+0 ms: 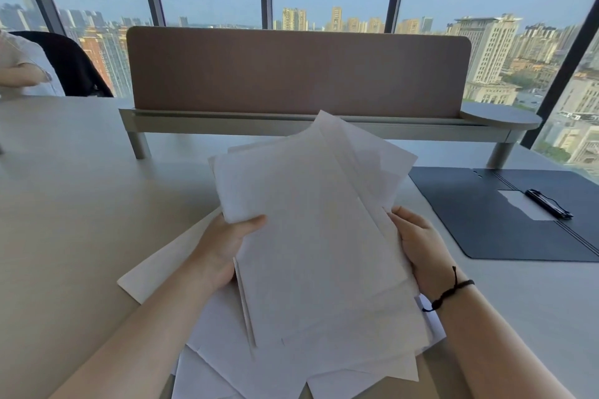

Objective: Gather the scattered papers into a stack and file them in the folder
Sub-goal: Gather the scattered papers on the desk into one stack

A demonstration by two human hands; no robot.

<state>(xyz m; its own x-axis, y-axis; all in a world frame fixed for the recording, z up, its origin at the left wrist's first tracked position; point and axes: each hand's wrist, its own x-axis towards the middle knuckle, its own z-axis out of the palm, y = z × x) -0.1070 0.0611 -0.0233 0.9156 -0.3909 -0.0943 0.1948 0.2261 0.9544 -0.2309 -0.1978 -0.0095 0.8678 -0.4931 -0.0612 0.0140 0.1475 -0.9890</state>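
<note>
An uneven bundle of white papers (317, 230) is lifted off the desk in front of me, its sheets fanned and out of line. My left hand (223, 246) grips its left edge with the thumb on top. My right hand (421, 243) holds the right edge, fingers behind the sheets. More loose papers (223, 363) lie on the desk under my arms, and one sheet (152, 272) sticks out to the left. A dark open folder (479, 214) lies flat at the right with a black clip (547, 203) on its inner side.
A brown desk divider (298, 71) on a metal rail stands across the back of the pale desk (71, 191). Another person's arm (19, 74) and a black chair (71, 65) are at the far left. Windows lie beyond.
</note>
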